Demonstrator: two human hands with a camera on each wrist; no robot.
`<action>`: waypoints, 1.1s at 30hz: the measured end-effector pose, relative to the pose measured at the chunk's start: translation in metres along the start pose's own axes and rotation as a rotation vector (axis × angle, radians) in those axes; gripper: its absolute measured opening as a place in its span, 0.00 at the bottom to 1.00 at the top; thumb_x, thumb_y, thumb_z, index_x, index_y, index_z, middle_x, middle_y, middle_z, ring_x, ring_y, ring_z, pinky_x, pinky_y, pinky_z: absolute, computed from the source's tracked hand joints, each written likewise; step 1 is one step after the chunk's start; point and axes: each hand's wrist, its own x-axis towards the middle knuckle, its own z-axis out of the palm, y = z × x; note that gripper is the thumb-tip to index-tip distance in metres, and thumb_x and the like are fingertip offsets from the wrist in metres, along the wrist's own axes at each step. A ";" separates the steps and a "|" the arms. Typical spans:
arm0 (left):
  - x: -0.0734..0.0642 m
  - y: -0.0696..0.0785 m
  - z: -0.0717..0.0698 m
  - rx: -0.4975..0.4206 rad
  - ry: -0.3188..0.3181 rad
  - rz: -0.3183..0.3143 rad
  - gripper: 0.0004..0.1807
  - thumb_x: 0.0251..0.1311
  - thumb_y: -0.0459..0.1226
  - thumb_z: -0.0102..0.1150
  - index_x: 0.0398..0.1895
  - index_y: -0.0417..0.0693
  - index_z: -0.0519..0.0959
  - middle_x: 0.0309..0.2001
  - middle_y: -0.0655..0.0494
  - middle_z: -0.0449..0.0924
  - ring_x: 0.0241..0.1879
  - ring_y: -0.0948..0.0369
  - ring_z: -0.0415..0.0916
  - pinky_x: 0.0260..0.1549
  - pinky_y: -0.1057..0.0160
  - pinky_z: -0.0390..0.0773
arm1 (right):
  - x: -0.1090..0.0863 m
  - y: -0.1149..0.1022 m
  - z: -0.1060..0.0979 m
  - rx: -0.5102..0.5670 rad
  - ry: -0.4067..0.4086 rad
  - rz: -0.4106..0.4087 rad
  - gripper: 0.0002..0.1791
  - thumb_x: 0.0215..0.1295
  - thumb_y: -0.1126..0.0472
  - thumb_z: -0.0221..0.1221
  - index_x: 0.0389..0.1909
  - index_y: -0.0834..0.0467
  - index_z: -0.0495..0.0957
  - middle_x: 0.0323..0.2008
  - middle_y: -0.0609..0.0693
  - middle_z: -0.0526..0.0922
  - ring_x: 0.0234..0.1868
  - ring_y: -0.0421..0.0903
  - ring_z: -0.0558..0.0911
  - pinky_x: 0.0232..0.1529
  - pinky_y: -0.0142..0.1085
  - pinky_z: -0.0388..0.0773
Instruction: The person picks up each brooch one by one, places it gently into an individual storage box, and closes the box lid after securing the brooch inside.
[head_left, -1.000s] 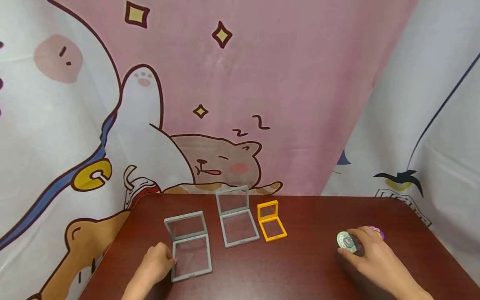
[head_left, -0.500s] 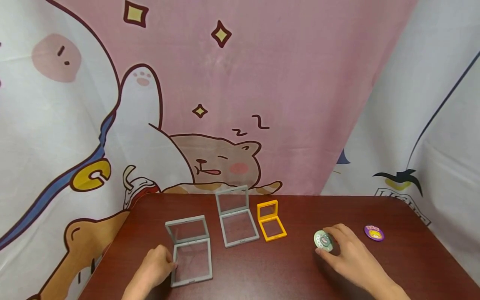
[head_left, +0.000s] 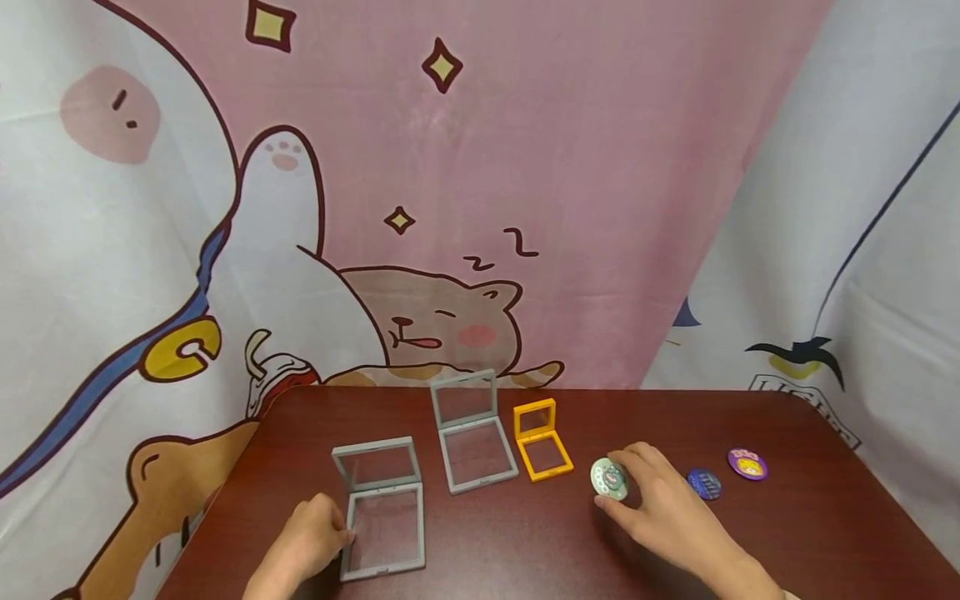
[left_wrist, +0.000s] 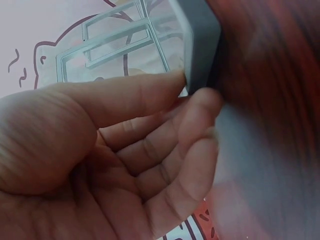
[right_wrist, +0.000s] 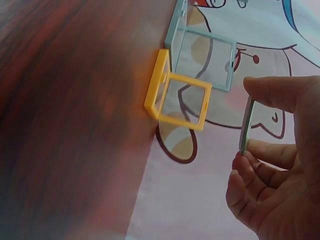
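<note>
My left hand (head_left: 311, 533) pinches the left edge of the nearest grey hinged display frame (head_left: 422, 521), which stands with its lid raised and clear film inside. In the left wrist view, thumb and fingertips meet at the grey frame's corner (left_wrist: 202, 40). My right hand (head_left: 663, 508) holds a round pale green button badge (head_left: 609, 479) by its rim, above the table right of the frames. Seen edge-on in the right wrist view, the badge (right_wrist: 246, 127) sits between thumb and fingers.
Behind stands another open grey frame (head_left: 483, 483), with a smaller orange open frame (head_left: 551, 475) to its right. A blue badge (head_left: 704, 483) and a purple badge (head_left: 747, 464) lie right on the dark wood table (head_left: 517, 550). A printed curtain (head_left: 600, 208) hangs at the back edge.
My right hand has carried the green badge leftward, uncovering the purple and blue badges. The near grey frame has shifted slightly toward me, with my left hand still at its edge.
</note>
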 end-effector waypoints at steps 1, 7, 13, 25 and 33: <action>0.000 0.000 0.000 -0.002 0.005 0.004 0.16 0.56 0.29 0.75 0.14 0.45 0.80 0.15 0.58 0.74 0.21 0.60 0.69 0.22 0.61 0.71 | 0.001 -0.002 0.001 0.006 -0.001 -0.001 0.26 0.51 0.53 0.81 0.50 0.55 0.83 0.44 0.40 0.77 0.45 0.38 0.77 0.45 0.41 0.81; -0.003 0.002 0.000 -0.020 -0.011 0.004 0.18 0.57 0.29 0.74 0.12 0.44 0.80 0.14 0.58 0.74 0.18 0.60 0.69 0.21 0.62 0.70 | 0.004 -0.015 0.010 0.043 -0.015 -0.005 0.26 0.52 0.54 0.80 0.50 0.55 0.83 0.44 0.38 0.76 0.45 0.36 0.76 0.45 0.39 0.81; -0.003 -0.001 0.002 -0.014 -0.007 0.010 0.18 0.56 0.29 0.75 0.12 0.44 0.80 0.13 0.58 0.73 0.18 0.60 0.69 0.21 0.62 0.70 | 0.006 -0.030 0.021 0.091 -0.043 -0.004 0.25 0.53 0.54 0.80 0.50 0.54 0.83 0.44 0.36 0.76 0.45 0.34 0.75 0.46 0.37 0.80; 0.010 -0.023 0.009 -0.010 -0.092 0.028 0.18 0.58 0.31 0.75 0.12 0.49 0.81 0.14 0.58 0.75 0.18 0.60 0.72 0.20 0.60 0.74 | 0.015 -0.061 0.042 0.164 -0.095 -0.088 0.27 0.52 0.55 0.80 0.52 0.55 0.81 0.45 0.37 0.75 0.44 0.34 0.74 0.45 0.34 0.79; -0.007 0.007 -0.002 -0.005 -0.052 -0.009 0.18 0.57 0.28 0.74 0.12 0.43 0.80 0.13 0.56 0.74 0.17 0.60 0.72 0.21 0.61 0.73 | 0.019 -0.084 0.057 0.214 -0.148 -0.146 0.27 0.55 0.55 0.78 0.55 0.57 0.81 0.48 0.39 0.76 0.46 0.34 0.76 0.47 0.35 0.80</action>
